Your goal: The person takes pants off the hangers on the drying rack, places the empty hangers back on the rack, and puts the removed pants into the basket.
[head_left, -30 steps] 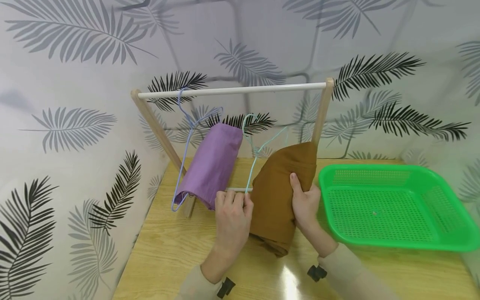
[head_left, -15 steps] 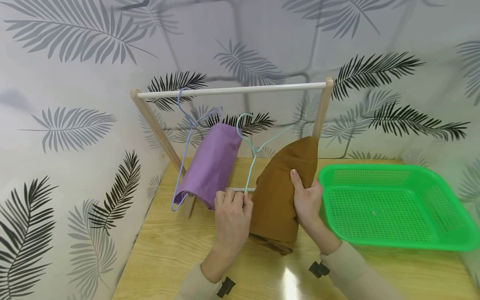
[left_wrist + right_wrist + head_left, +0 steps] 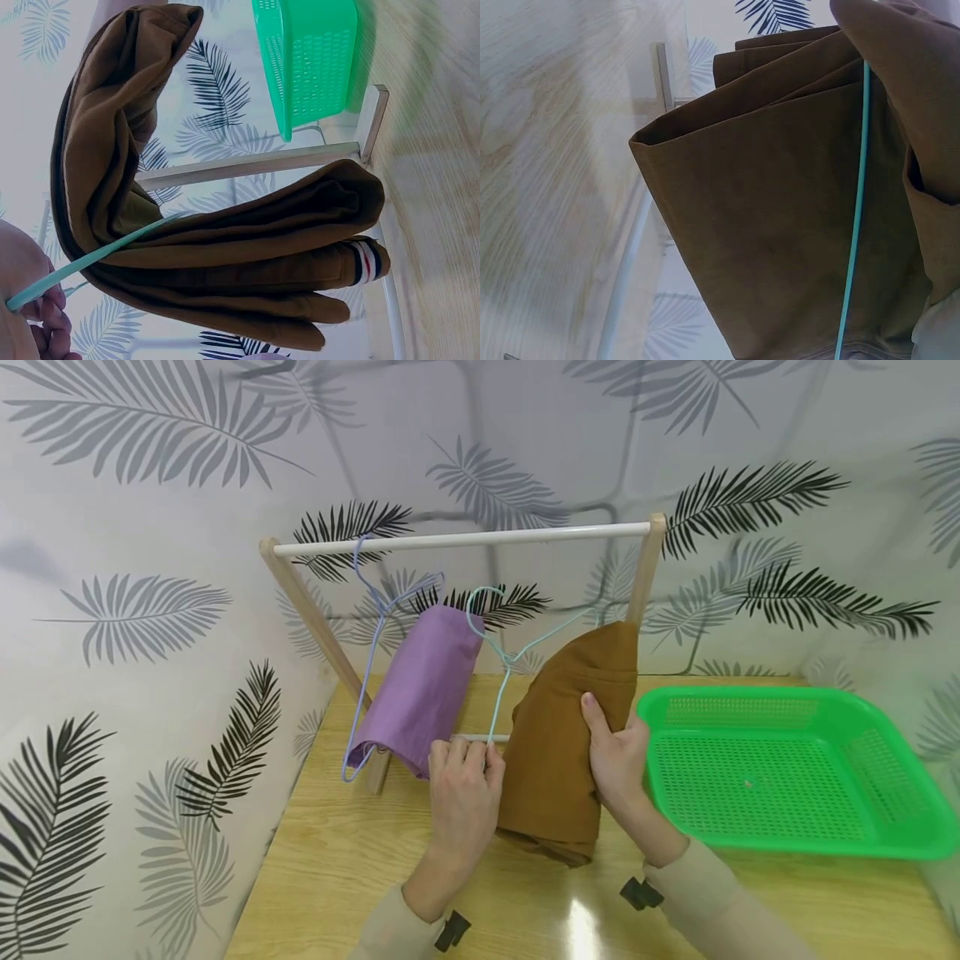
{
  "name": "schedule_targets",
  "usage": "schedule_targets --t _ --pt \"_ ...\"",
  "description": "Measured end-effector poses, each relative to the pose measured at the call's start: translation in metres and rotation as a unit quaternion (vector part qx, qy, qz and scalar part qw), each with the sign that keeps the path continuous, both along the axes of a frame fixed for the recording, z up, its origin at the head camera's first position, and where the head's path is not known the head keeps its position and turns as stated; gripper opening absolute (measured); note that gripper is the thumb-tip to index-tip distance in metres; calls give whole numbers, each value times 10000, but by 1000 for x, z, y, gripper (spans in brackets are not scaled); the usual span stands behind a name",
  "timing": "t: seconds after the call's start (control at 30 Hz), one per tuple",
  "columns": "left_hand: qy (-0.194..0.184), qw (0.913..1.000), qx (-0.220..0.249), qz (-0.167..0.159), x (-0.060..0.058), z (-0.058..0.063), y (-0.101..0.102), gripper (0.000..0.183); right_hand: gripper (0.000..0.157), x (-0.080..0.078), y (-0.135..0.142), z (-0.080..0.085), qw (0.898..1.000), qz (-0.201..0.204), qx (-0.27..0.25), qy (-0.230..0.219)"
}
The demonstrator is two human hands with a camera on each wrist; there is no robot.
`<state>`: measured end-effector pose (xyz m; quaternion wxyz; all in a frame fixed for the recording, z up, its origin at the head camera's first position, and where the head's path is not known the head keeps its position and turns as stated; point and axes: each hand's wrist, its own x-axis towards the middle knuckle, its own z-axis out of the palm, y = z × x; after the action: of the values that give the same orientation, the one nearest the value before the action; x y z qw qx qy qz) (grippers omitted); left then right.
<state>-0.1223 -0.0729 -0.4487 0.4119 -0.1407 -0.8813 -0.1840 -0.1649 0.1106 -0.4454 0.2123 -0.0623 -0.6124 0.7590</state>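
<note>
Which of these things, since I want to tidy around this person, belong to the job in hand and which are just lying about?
In the job:
mint hanger, gripped by the left hand
brown garment, held by the right hand
rack, probably

Likely not in use now:
purple garment, on the blue hanger hooked over the rack
green basket, on the table

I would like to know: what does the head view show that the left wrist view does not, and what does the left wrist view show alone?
Only the head view: the lilac hanger and the hook of the mint hanger.
Only the left wrist view: the striped band on the brown cloth, and the rack's foot near the green basket.
Both: the brown cloth, mint hanger, green basket, left hand, table and other parts of the rack. Whether the purple cloth also enters the left wrist view, I cannot tell.
</note>
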Motion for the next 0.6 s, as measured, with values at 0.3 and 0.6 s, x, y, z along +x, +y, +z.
schedule_targets --t 0.3,0.6 --pt "-73 9999 98 62 -1 -2 -1 24 20 5 3 11 9998 -1 -119 168" --pt "-40 9999 41 153 -2 -6 -2 25 24 6 9 20 9995 -124 -183 210"
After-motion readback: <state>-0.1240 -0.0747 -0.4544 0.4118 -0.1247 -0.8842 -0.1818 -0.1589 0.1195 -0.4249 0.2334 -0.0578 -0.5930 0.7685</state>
